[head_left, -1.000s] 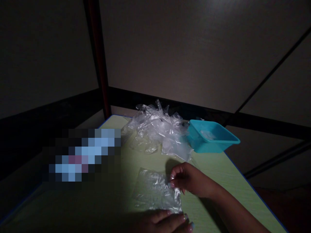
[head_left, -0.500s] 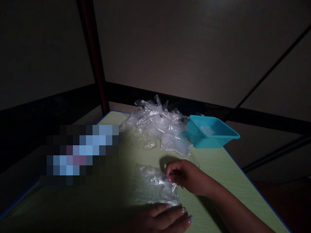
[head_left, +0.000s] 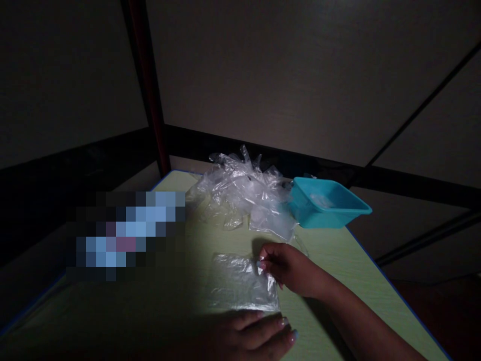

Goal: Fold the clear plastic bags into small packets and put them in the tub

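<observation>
Pinching the clear plastic bag flatter than a moment ago, your right hand grips its corner while your left hand lies open-fingered on its near edge.

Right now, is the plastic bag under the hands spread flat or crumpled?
Spread flat: the bag lies on the table, left hand pressing its near edge, right hand pinching its far corner.

One flat plastic bag, one bag heap, one teal tub, two hands.
</observation>
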`<action>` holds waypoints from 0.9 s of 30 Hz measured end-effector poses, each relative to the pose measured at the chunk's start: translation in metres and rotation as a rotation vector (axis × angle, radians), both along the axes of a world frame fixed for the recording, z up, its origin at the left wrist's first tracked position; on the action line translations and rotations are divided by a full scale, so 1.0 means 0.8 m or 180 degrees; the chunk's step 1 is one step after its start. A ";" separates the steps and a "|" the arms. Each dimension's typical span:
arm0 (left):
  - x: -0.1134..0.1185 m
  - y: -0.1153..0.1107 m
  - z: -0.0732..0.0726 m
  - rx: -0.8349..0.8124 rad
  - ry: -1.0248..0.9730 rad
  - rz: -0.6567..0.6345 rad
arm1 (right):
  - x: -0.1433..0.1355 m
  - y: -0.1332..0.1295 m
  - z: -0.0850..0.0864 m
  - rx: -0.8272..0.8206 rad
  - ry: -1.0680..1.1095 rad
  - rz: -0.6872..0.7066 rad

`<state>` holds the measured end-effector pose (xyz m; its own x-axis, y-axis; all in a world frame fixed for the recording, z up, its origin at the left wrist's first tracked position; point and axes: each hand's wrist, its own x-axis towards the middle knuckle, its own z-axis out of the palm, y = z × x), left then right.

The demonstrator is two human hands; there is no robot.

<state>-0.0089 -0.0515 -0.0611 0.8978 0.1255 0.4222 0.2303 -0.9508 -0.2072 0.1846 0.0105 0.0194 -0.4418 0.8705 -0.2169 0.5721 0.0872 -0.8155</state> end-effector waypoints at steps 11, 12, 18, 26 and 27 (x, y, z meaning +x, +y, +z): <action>0.006 0.001 0.038 -0.0607 -0.0168 -0.0052 | -0.002 -0.002 -0.005 0.0180 -0.0154 -0.0128; 0.007 0.001 0.047 -0.0597 -0.0284 0.0044 | -0.001 -0.002 -0.006 0.0143 -0.0151 -0.0165; 0.015 -0.002 0.044 -0.0511 -0.0914 0.0439 | 0.013 -0.004 -0.003 0.0111 -0.0180 -0.0409; -0.007 -0.008 -0.005 -0.0528 -0.0382 0.1076 | 0.030 -0.001 -0.002 -0.0098 -0.0062 -0.0579; -0.009 -0.008 -0.004 -0.0580 -0.0345 0.1223 | 0.029 0.000 -0.002 -0.0103 -0.0027 -0.0587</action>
